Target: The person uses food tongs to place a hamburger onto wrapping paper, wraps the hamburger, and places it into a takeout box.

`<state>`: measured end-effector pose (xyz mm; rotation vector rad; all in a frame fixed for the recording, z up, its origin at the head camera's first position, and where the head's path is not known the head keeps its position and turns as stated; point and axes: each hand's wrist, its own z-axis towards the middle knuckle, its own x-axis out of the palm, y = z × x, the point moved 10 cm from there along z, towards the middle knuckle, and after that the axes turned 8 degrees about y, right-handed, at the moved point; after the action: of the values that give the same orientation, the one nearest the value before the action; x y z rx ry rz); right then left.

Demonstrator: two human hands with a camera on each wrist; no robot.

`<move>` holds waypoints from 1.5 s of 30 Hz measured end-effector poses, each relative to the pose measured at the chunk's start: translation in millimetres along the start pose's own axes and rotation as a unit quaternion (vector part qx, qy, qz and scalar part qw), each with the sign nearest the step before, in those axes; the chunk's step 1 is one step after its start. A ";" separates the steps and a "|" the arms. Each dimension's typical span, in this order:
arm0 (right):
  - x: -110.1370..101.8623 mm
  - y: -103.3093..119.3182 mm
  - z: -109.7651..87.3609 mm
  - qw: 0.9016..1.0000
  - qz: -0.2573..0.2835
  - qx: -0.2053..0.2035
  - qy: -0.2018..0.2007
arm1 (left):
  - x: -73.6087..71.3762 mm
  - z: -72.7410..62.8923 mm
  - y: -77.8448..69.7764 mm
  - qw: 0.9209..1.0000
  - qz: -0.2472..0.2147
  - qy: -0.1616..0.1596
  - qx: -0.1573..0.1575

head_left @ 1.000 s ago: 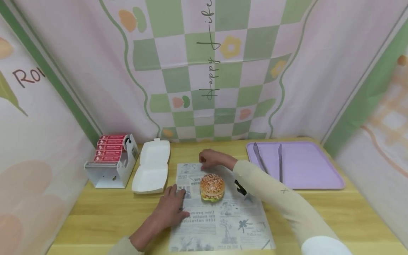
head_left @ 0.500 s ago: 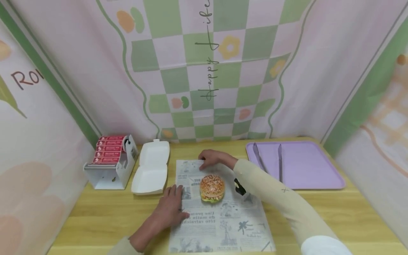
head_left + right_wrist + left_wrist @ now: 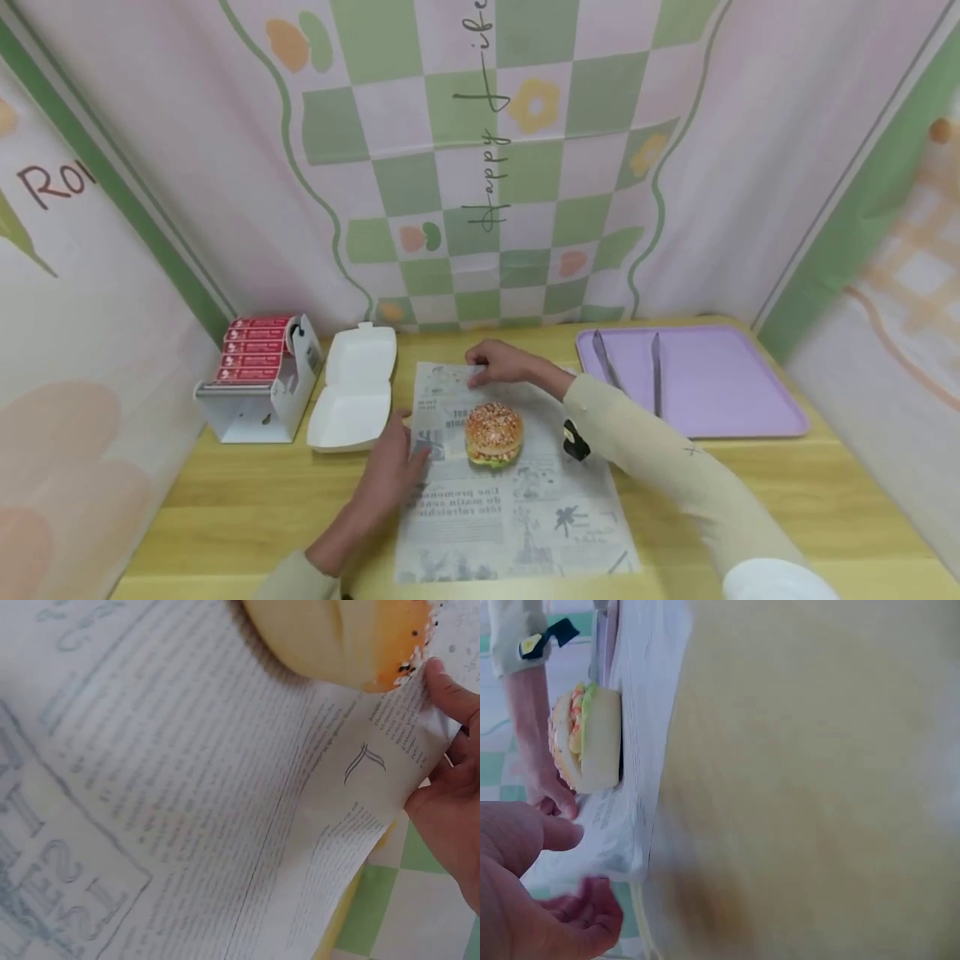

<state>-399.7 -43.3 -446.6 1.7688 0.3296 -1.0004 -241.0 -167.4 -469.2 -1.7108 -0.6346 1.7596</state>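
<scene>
A sesame-bun hamburger (image 3: 493, 435) sits on a sheet of newsprint-patterned wrapping paper (image 3: 461, 525) spread on the wooden table. My right hand (image 3: 504, 364) reaches past the hamburger and pinches the paper's far edge. In the right wrist view, that hand (image 3: 454, 799) has its thumb on top and its fingers at the underside, the edge slightly lifted. My left hand (image 3: 386, 471) is at the paper's left edge. The left wrist view has this hand (image 3: 536, 892) with loosely bent fingers and a gap between thumb and fingers, no paper clearly gripped.
An open white clamshell box (image 3: 351, 392) stands left of the paper. Beyond it is a white dispenser (image 3: 258, 412) with a roll of red labels (image 3: 253, 350). On the right lies a purple tray (image 3: 727, 379) with metal tongs (image 3: 657, 375). A patterned curtain (image 3: 465, 192) hangs behind.
My right hand has raised the paper's far edge a little and shifted slightly away from me. My left hand has slid forward and left along the paper's edge. The hamburger stays on the paper.
</scene>
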 end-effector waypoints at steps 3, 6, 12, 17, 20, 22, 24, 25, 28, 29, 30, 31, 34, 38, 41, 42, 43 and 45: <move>-2.7 3.1 -2.5 1.000 -0.003 -0.019 -0.009 | -4.3 5.7 -3.1 1.000 0.005 -0.016 0.013; -3.6 8.1 -5.2 0.999 -0.024 -0.035 -0.010 | -6.8 9.8 -6.8 0.999 0.022 -0.021 0.016; -4.1 21.7 -10.9 0.990 -0.132 -0.048 -0.016 | -14.4 10.1 -14.0 0.998 0.043 -0.029 0.020; 0.3 33.6 -17.4 0.970 -0.234 -0.060 -0.016 | -16.0 8.5 -24.4 0.994 0.092 -0.033 0.041; 7.4 39.7 -19.6 0.955 -0.288 -0.072 0.000 | -15.5 6.9 -34.8 0.986 0.145 -0.040 0.068; 12.4 44.2 -20.8 0.946 -0.313 -0.086 0.012 | -15.3 5.0 -42.6 0.977 0.183 -0.049 0.094; 15.1 50.0 -23.0 0.941 -0.320 -0.104 0.016 | -15.1 2.6 -50.4 0.968 0.213 -0.058 0.123; 15.7 52.8 -24.6 0.940 -0.321 -0.113 0.017 | -14.5 1.8 -53.1 0.963 0.227 -0.060 0.134; 16.0 59.3 -31.8 0.936 -0.326 -0.132 0.012 | -12.0 1.1 -57.1 0.954 0.250 -0.057 0.156; 15.7 60.7 -34.5 0.935 -0.328 -0.136 0.009 | -10.6 2.0 -57.0 0.953 0.255 -0.052 0.158; 15.7 61.6 -37.3 0.933 -0.333 -0.139 0.005 | -8.7 3.4 -56.7 0.951 0.258 -0.045 0.162; 15.4 62.1 -40.2 0.930 -0.339 -0.143 0.000 | -6.3 5.3 -56.5 0.950 0.262 -0.036 0.163; 14.5 63.9 -49.5 0.926 -0.342 -0.158 -0.018 | 1.2 11.7 -57.4 0.948 0.267 -0.006 0.174; 15.5 68.2 -62.0 0.903 -0.374 -0.202 -0.056 | 9.0 17.9 -61.4 0.940 0.282 0.022 0.189; 18.5 68.2 -70.3 0.875 -0.413 -0.235 -0.089 | 12.9 19.8 -62.2 0.932 0.305 0.034 0.192; 19.6 67.5 -72.9 0.868 -0.422 -0.242 -0.097 | 13.9 19.6 -62.9 0.928 0.315 0.036 0.195; 20.5 66.8 -75.5 0.862 -0.429 -0.248 -0.105 | 15.0 19.1 -63.7 0.923 0.325 0.037 0.201; 22.8 64.7 -81.3 0.852 -0.444 -0.254 -0.116 | 16.9 17.2 -66.2 0.913 0.344 0.036 0.216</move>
<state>-306.5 -5.4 -412.3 0.9530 1.2058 -1.5626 -252.1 -107.5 -433.7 -1.7667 0.4429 2.0663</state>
